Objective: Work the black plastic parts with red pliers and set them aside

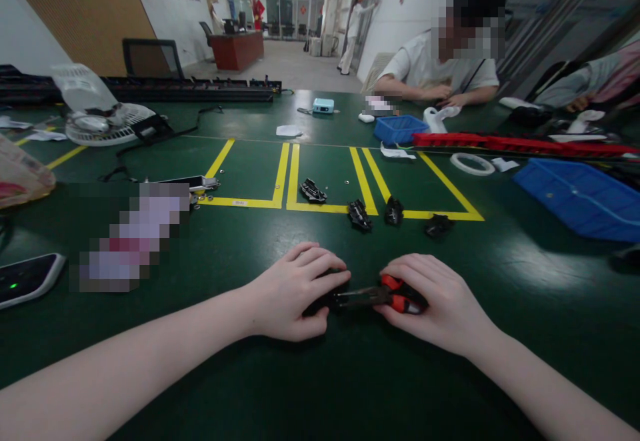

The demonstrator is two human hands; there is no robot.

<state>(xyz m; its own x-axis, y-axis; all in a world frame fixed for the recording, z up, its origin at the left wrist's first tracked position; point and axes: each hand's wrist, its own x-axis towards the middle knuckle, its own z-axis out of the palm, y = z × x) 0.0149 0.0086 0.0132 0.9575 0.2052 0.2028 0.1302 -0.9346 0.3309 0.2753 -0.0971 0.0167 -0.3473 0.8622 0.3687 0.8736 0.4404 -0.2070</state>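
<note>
My right hand (440,301) is closed around the red-and-black handles of a pair of pliers (367,296), whose metal jaws point left. My left hand (293,294) grips a dark part (320,302) between thumb and fingers, mostly covered by them. The jaws reach that part; whether they bite on it I cannot tell. Beyond my hands lie similar black moulded pieces: one black piece (313,191) inside a yellow-taped box, another black piece (359,215) on the tape line, a third black piece (394,211) beside it, and a darker piece (438,225) farther right.
Yellow tape (240,203) marks boxes on the green table (240,387). A blue bin (580,194) and tape roll (471,164) stand right, near a red strip (520,144). A white fan (100,121) and a phone-like device (30,277) lie left. A person (440,61) sits opposite.
</note>
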